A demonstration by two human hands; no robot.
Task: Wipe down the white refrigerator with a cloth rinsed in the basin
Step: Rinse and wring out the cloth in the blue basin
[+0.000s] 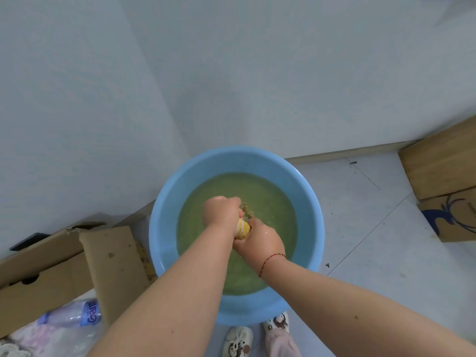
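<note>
A round blue basin (164, 228) stands on the floor, filled with cloudy greenish water. Over its middle both my hands grip a rolled yellow cloth (243, 228) with white stripes. My left hand (222, 211) is curled round its far end, and my right hand (260, 240) is curled round its near end, with a red string on the wrist. Only a short piece of cloth shows between the fists. Small ripples and drips disturb the water just beyond the hands. The large white surface (77, 112) on the left may be the refrigerator's side; I cannot tell.
An open cardboard box (51, 264) lies left of the basin, a plastic bottle (74, 315) beside it. More cardboard boxes (443, 171) stand at the right against the wall. My shoes (238, 340) are just below the basin. Grey tiled floor spreads to the right.
</note>
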